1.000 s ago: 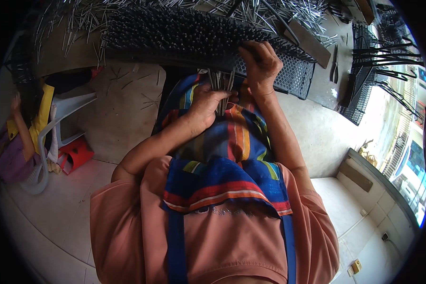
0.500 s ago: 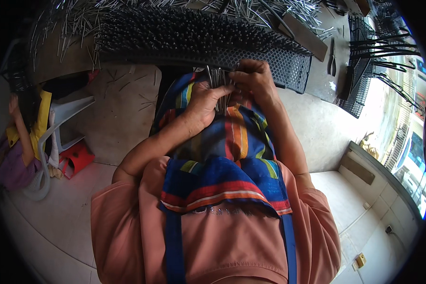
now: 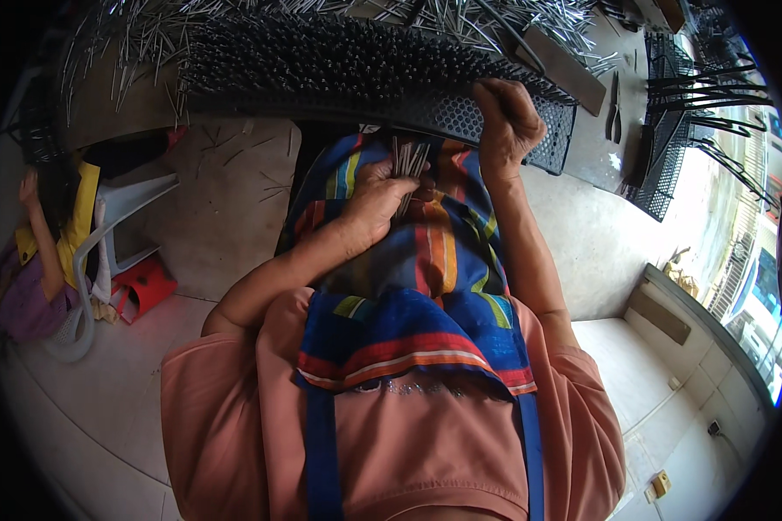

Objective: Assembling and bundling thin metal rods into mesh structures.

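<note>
My left hand [image 3: 375, 205] is wrapped round a bundle of thin metal rods [image 3: 408, 157] above my lap, their upper ends poking out past the thumb. At the front right of a black perforated rack [image 3: 547, 148], my right hand [image 3: 507, 126] is raised with its fingers pinched together. Whatever sits between those fingertips, if anything, is too small to make out. Dense rows of dark upright pins or rods [image 3: 321, 65] fill most of the rack. The bare hole grid shows along its right end, beside my right hand.
Loose metal rods [image 3: 139, 43] lie heaped behind the rack. A flat brown plate [image 3: 565, 69] and pliers [image 3: 615, 108] lie at the right. Farther right stands another black mesh rack [image 3: 656, 165] with curved black rods. Another person's arm [image 3: 48, 247] shows by a white chair [image 3: 87, 260] at left.
My right hand has left the bundle and moved right and up to the rack's front right. My left hand keeps hold of the rods, which now sit more gathered in its grip.
</note>
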`<state>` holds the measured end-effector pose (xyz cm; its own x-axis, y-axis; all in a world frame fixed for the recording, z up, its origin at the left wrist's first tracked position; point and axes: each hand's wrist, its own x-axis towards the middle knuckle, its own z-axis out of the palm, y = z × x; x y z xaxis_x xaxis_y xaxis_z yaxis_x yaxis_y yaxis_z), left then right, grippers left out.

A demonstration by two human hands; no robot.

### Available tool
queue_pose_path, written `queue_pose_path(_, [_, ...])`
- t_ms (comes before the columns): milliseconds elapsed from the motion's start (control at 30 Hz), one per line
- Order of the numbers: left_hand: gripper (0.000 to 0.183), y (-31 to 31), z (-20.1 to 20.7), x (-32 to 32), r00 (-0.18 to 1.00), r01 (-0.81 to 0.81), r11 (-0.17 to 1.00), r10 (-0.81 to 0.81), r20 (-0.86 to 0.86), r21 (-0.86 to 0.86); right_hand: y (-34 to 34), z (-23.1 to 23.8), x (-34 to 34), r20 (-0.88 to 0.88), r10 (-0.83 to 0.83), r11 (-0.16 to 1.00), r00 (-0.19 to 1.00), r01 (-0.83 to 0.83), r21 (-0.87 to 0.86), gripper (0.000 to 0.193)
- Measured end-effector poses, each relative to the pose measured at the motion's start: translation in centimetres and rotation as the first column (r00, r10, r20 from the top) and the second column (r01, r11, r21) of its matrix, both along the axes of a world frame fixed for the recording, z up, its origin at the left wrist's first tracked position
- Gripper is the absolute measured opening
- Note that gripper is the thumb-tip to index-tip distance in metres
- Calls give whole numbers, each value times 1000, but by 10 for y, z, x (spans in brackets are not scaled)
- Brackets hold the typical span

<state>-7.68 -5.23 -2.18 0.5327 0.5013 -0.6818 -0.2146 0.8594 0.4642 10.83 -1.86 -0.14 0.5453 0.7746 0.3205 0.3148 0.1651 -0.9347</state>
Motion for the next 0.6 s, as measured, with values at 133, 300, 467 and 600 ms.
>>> queue_pose_path(133, [24, 1, -6, 3, 1000, -19, 999, 18, 16, 43, 2, 1, -1, 46, 1, 1000, 999, 0, -19, 9])
queue_pose_path(300, [19, 5, -1, 5, 994, -103, 995, 102, 48, 17, 2, -8, -6, 405, 49, 985, 913, 23, -171, 12])
queue_pose_path(467, [16, 8, 3, 7, 989, -135, 991, 136, 53, -22, 4, -6, -10, 481, 36, 987, 876, 45, -155, 14])
queue_pose_path(600, [21, 14, 5, 11, 988, -122, 992, 123, 92, -19, 7, -1, -6, 514, 94, 978, 852, 16, -206, 13])
